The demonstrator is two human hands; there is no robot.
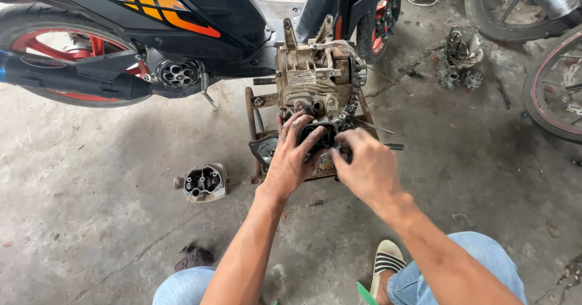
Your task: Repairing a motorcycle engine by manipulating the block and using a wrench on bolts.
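On the concrete floor (109,220), below the scooter (182,14), I see an engine block (312,77) sitting on a rusty stand (251,108). My left hand (291,159) lies flat against the block's near face, fingers (295,129) spread fairly wide and greasy, tips touching a dark rectangular part (324,136) at the opening. My right hand (364,165) comes in from the right, fingers curled narrow and pinched at that same part's right edge; whether they grip something small I cannot tell. Both forearms reach forward from my knees, wrists slightly bent down. A loose cylinder head (205,182) lies on the floor to the left, well apart from the hands. Carburettor parts (461,59) lie further right, near a wheel (555,93).
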